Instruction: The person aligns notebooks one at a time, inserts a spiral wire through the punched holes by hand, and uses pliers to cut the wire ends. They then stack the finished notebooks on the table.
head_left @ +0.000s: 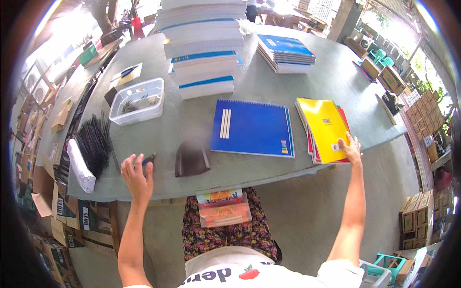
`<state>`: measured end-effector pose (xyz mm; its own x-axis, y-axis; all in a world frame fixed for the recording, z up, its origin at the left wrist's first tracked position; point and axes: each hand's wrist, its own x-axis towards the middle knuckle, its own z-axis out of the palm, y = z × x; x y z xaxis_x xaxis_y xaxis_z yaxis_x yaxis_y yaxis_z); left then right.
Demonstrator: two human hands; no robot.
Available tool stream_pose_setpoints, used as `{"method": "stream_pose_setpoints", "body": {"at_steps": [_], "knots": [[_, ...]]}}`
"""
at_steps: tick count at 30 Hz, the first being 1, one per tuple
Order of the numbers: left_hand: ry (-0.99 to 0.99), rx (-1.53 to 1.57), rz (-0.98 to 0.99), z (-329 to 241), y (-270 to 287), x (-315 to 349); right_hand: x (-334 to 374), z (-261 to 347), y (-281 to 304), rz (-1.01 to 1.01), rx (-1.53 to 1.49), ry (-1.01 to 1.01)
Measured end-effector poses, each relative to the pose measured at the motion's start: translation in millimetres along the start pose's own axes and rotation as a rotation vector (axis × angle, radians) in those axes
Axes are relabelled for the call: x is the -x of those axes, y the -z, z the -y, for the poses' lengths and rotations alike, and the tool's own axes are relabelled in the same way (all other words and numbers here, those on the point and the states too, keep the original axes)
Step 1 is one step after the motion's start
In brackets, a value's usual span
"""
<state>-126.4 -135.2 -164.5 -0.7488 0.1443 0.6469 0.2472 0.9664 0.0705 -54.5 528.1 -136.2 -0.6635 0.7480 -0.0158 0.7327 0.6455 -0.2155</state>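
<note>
My left hand (138,178) hovers at the table's near left, fingers loosely curled and apart. A small cutter-like tool with a blue handle (145,162) shows between its thumb and forefinger; whether they touch it is unclear. My right hand (353,148) has its thumb on top of a yellow notebook (321,127) and its fingers at the right edge. That notebook lies slightly askew on other notebooks with red covers (344,116). Between my hands lies a blue spiral-bound notebook (257,127), with white strips (224,124) on its cover.
Tall stacks of bound pages (204,43) stand at the back, beside spiral notebooks (286,50). A clear plastic tub (139,103) holds small dark coils. Black plastic coils (93,144), a white wrapped bundle (80,165) and a dark pouch-like piece (191,161) lie nearer.
</note>
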Motion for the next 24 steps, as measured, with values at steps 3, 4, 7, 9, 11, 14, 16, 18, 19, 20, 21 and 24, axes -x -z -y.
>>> {"method": "stream_pose_setpoints", "body": {"at_steps": [3,4,7,9,11,14,16,18,19,20,21,24], "knots": [[-0.241,0.164,0.066,-51,28,5,30,77,21,-0.226,0.357,0.218],[-0.358,0.223,0.068,-72,23,3,10,83,4,-0.300,0.204,0.429],[-0.415,0.140,0.184,-86,-10,7,11,184,-43,-0.168,-0.314,0.871],[-0.346,0.110,0.150,-74,-17,-2,27,241,-66,-0.025,-0.287,0.882],[-0.220,0.129,0.126,-65,-15,-12,22,266,-89,-0.041,-0.139,0.784],[-0.227,0.169,0.129,-78,20,-6,10,267,-100,0.057,-0.134,0.623],[-0.226,0.255,0.167,-90,37,5,23,259,-105,-0.091,-0.124,0.678],[-0.252,0.341,0.216,-117,45,18,51,249,-104,-0.161,-0.109,0.684],[-0.286,0.421,0.238,-135,43,27,66,240,-102,-0.237,-0.091,0.678],[-0.320,0.507,0.263,-155,40,35,85,231,-96,-0.227,-0.079,0.684],[-0.353,0.583,0.337,-177,41,40,109,223,-87,-0.206,-0.019,0.658],[-0.506,0.626,0.487,-236,41,68,160,184,-67,-0.126,0.047,0.576]]}}
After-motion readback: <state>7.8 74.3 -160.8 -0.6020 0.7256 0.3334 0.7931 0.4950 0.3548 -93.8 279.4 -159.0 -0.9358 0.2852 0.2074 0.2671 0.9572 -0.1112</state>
